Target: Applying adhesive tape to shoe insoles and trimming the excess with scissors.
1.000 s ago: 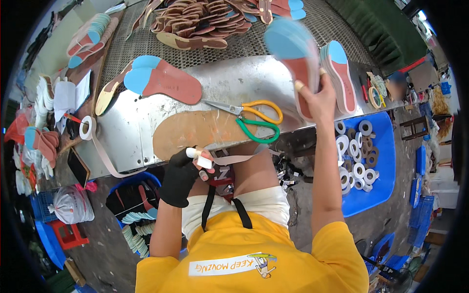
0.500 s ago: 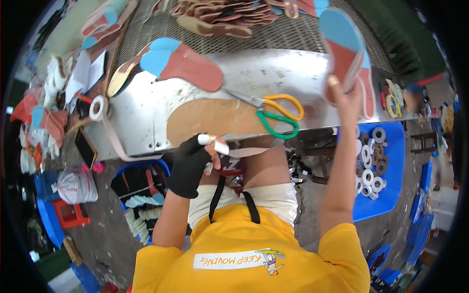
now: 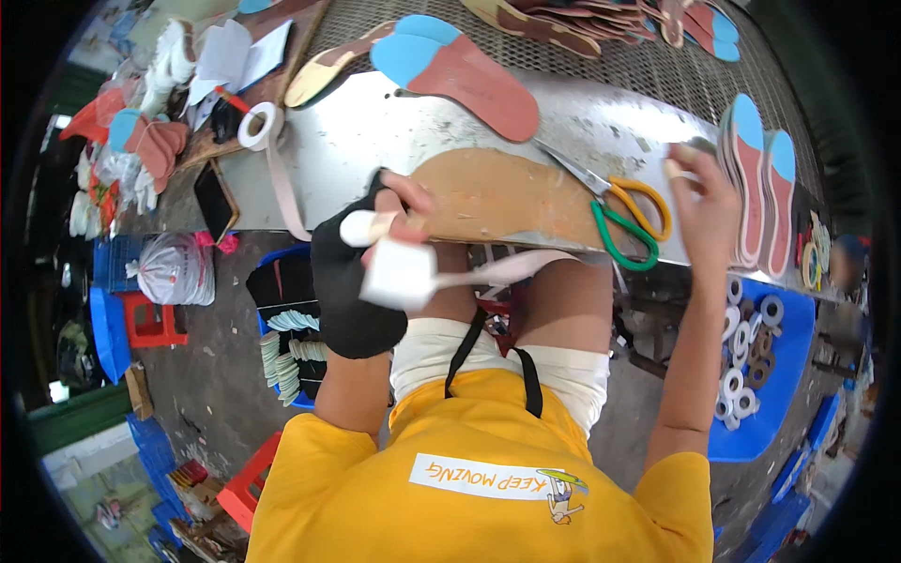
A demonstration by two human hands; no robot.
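My left hand (image 3: 361, 272), in a black glove with bare fingertips, holds a pale strip of tape (image 3: 516, 269) in front of the table edge. A blurred white square piece (image 3: 402, 274) is at the strip's near end; its kind is unclear. My bare right hand (image 3: 704, 206) is raised at the table's right, thumb and fingers apart, beside a stack of red-and-blue insoles (image 3: 741, 178). Scissors (image 3: 615, 202) with one yellow and one green handle lie between my hands. They overlap a brown insole-shaped board (image 3: 507, 197). Farther back lies a red-and-blue insole pair (image 3: 460, 80).
A tape roll (image 3: 260, 127) at the left trails a strip over the metal tabletop (image 3: 338, 122). A phone (image 3: 217, 201) lies at the left edge. More insoles (image 3: 563, 28) rest on the mesh behind. Below right stands a blue bin (image 3: 774, 375) of tape rolls.
My right hand has let go of the insoles, which now stand stacked at the right. My left hand still holds the tape strip. The view has shifted, moving the table leftward relative to me.
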